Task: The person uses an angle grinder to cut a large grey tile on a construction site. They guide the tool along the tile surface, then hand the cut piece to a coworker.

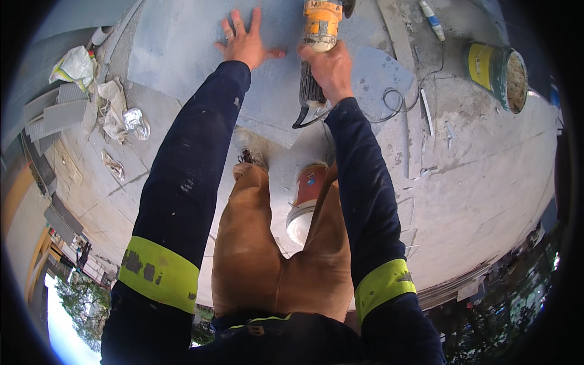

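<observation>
My right hand [333,70] is wrapped round the body of an orange and black angle grinder [322,23]. Its disc end reaches toward the top edge, and a black cord runs from its rear. Spread fingers mark my left hand [246,44], which lies flat on a large grey tile [176,52] to the left of the grinder and presses on it. A ring shows on one finger. Pale dust coats the tile. Under my right forearm, another grey piece [380,76] with dark wet-looking spots lies beside the tile.
A green and yellow bucket [500,76] of pale material lies at the far right, near a white and blue tube [433,23]. The black cord [395,100] loops across the floor. A red and white bucket [307,194] stands between my legs. Sacks [112,106] and stacked tile pieces [64,112] lie left.
</observation>
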The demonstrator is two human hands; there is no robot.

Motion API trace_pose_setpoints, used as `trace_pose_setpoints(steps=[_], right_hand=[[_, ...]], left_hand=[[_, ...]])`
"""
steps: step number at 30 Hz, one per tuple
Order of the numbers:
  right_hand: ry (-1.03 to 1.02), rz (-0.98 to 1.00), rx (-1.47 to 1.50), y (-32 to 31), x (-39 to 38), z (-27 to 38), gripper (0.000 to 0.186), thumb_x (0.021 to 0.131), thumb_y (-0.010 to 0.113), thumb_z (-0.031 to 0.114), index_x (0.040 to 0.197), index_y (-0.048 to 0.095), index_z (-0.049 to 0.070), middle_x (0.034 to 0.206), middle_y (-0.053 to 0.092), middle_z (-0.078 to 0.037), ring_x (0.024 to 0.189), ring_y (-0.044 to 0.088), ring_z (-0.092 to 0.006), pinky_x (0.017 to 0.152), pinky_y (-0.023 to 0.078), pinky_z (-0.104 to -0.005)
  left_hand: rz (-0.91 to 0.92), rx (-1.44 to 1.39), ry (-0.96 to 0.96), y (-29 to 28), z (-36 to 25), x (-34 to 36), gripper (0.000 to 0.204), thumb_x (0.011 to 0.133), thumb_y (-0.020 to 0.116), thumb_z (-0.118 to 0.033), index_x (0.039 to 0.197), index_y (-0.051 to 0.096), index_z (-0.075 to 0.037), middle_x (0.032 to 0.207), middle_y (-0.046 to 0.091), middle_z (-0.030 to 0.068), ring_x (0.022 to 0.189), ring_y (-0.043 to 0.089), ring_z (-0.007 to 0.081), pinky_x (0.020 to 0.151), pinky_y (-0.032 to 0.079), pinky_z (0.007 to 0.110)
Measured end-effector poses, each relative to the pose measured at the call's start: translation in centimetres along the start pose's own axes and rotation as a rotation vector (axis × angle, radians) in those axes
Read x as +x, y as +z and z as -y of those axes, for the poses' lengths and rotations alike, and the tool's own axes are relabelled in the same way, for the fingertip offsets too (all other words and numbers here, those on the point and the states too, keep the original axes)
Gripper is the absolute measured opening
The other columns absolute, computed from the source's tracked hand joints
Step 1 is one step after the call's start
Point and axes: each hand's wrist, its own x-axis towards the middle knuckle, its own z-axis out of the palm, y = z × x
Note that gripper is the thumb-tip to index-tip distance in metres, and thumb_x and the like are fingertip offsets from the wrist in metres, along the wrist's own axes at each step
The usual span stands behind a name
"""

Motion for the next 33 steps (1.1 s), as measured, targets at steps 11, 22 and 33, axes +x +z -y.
trace_pose_setpoints(steps=[11,22,33], right_hand=[[0.028,-0.028,0.071,0.1,-1.3,0.1,0.056,0.07,0.083,0.032,0.102,0.057,-0.007,0.09,0.07,-0.015,0.077,0.067,-0.0199,0.07,0.054,-0.0329],[0.061,-0.022,0.064,0.3,-1.7,0.0,0.056,0.07,0.082,0.032,0.102,0.058,-0.006,0.091,0.07,-0.015,0.08,0.067,-0.0217,0.072,0.053,-0.0336],[-0.008,0.007,0.072,0.3,-0.4,-1.7,0.067,0.067,0.083,0.036,0.104,0.053,-0.011,0.093,0.069,-0.025,0.083,0.071,-0.0334,0.074,0.057,-0.0397]], left_hand=[[0.037,-0.007,-0.018,0.0,-0.5,-0.5,0.128,0.064,0.082,-0.067,0.159,0.007,-0.026,0.163,-0.004,0.0258,0.149,-0.003,0.0492,0.11,0.019,0.074],[0.037,-0.007,-0.002,0.4,0.0,-0.4,0.13,0.064,0.08,-0.07,0.16,0.005,-0.026,0.162,-0.005,0.0264,0.149,-0.004,0.0484,0.107,0.02,0.076],[0.024,0.007,0.007,0.9,0.0,-0.3,0.128,0.065,0.079,-0.069,0.159,0.003,-0.027,0.162,-0.004,0.026,0.149,-0.005,0.0488,0.107,0.02,0.076]])
